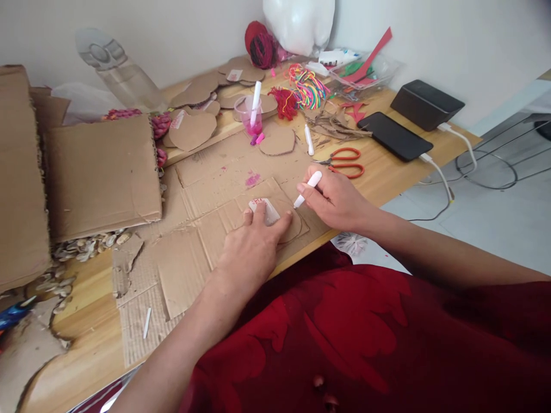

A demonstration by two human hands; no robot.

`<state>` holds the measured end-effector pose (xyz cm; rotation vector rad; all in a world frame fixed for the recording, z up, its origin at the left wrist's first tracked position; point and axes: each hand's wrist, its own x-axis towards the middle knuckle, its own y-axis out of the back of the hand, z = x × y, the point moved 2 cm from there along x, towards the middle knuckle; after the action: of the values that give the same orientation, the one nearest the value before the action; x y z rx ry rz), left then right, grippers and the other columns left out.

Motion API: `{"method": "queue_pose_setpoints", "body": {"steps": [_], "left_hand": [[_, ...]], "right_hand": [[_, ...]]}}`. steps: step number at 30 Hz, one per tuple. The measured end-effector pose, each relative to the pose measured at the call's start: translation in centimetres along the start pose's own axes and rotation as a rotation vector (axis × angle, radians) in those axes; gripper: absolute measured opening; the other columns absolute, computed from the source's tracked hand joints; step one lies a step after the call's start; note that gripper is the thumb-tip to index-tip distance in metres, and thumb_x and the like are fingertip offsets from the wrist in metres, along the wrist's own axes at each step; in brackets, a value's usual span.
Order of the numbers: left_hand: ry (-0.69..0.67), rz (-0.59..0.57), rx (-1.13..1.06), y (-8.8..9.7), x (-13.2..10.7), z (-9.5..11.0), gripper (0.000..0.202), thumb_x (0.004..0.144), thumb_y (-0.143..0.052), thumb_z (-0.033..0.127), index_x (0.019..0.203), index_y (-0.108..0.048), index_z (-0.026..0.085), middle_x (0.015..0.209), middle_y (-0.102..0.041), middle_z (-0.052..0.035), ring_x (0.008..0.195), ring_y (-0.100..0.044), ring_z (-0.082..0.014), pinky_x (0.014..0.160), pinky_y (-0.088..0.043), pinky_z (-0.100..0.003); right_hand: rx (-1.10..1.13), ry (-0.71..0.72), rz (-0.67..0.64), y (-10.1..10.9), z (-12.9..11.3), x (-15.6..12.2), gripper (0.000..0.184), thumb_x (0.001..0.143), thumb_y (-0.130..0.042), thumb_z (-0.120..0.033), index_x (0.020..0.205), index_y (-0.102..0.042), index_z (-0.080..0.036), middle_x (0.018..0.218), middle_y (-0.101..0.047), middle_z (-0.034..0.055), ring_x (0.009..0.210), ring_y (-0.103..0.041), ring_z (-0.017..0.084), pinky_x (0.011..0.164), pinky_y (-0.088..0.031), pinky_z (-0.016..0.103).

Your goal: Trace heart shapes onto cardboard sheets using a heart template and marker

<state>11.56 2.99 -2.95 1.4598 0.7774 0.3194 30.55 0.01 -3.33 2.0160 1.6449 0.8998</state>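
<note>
My left hand point(253, 241) lies with fingers spread, pressing a rounded cardboard cutout point(295, 221) that bears a white label point(270, 211). Under the cutout is a larger flat cardboard sheet point(185, 264). A white marker point(307, 189) is pinched in my right hand point(333, 198), its tip down at the cutout's right edge. Just beyond the right hand lie orange-handled scissors point(346, 162) and another white marker point(309, 139). A further rounded cardboard piece point(278, 141) rests behind my hands.
A plastic cup point(248, 117) with pink liquid holds an upright marker. Behind it are colourful cords point(307, 86) and cardboard cutouts point(193, 131). A phone point(395, 136) and a black box point(427, 104) with white cables stand right. Cardboard panels point(101, 172) rise at left.
</note>
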Motion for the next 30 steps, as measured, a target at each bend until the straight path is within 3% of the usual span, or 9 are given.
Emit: {"method": "queue_pose_setpoints", "body": {"steps": [9,17,30], "left_hand": [[-0.012,0.014,0.006,-0.3,0.1,-0.1,0.055,0.107,-0.042,0.026,0.159,-0.038,0.043,0.162,-0.036,-0.0230,0.142,-0.052,-0.0440,0.087,-0.064,-0.055],[-0.007,-0.034,0.020,0.0,0.1,-0.1,0.057,0.107,-0.039,0.022,0.160,-0.034,0.043,0.163,-0.035,-0.0219,0.138,-0.056,-0.0408,0.086,-0.064,-0.054],[0.010,-0.052,0.051,-0.2,0.1,-0.1,0.058,0.107,-0.042,0.025,0.160,-0.034,0.047,0.167,-0.032,-0.0210,0.140,-0.056,-0.0424,0.086,-0.065,-0.053]], "right_hand": [[0.015,-0.103,-0.048,0.7,0.0,-2.6,0.021,0.100,-0.049,-0.036,0.083,-0.044,-0.025,0.061,-0.051,-0.0040,0.057,-0.047,0.016,0.061,-0.031,0.033],[0.055,-0.067,0.061,0.3,0.0,-1.4,0.021,0.100,-0.048,-0.033,0.082,-0.042,-0.025,0.067,-0.054,-0.0020,0.063,-0.049,0.016,0.065,-0.034,0.033],[0.154,-0.109,0.012,0.5,0.7,-2.6,0.021,0.101,-0.049,-0.034,0.082,-0.043,-0.025,0.062,-0.050,-0.0044,0.061,-0.046,0.016,0.064,-0.033,0.032]]}}
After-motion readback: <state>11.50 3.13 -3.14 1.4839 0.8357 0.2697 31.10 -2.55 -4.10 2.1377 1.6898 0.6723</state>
